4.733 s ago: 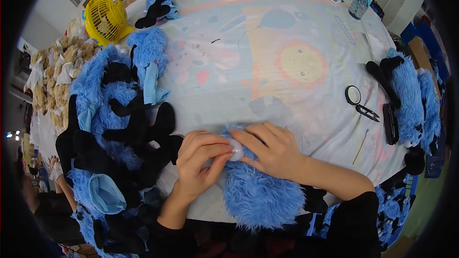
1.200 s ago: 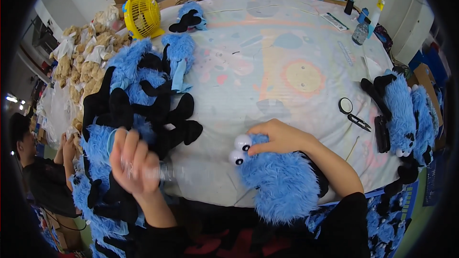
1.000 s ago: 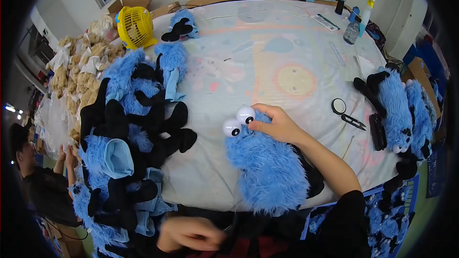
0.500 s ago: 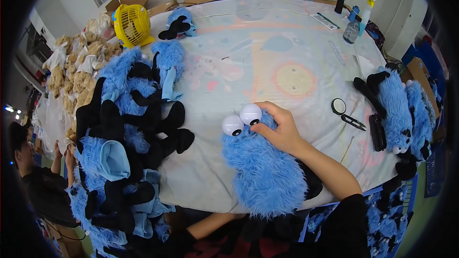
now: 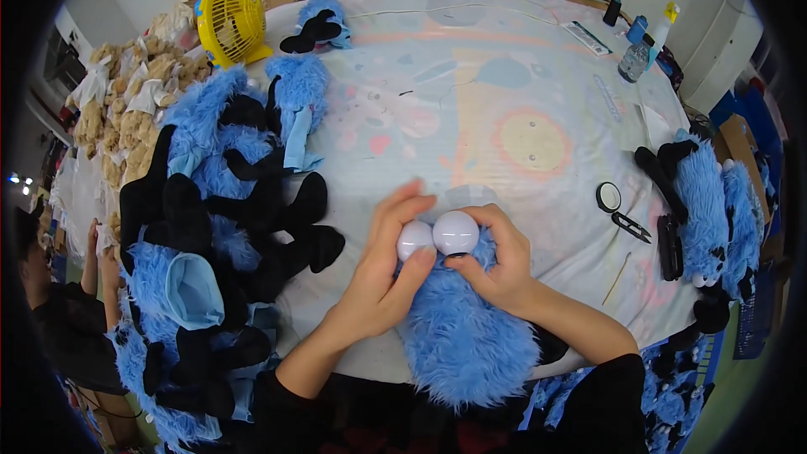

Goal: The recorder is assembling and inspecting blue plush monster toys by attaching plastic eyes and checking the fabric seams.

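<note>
A furry blue plush toy [image 5: 471, 340] lies at the near edge of the cloth-covered table, two round white plastic eyes [image 5: 456, 233] at its top. My left hand [image 5: 382, 265] grips the left eye, thumb in front and fingers behind it. Around the right eye, my right hand [image 5: 502, 265] is closed, its thumb just under the ball. The black pupils are mostly covered or turned down. Part of a black limb shows beneath my right wrist.
Blue and black plush pieces [image 5: 202, 202] are heaped at left, below a yellow fan [image 5: 231, 25]. Thread snips [image 5: 630, 227], a round white-topped container [image 5: 608, 196] and a black stapler-like tool [image 5: 669, 248] lie at right, near more plush toys [image 5: 702, 202]. Another person [image 5: 63, 319] is at far left.
My left hand has come up from below the table edge onto the left eye. Both eyes have turned so their pupils show less. The whole view has shifted slightly.
</note>
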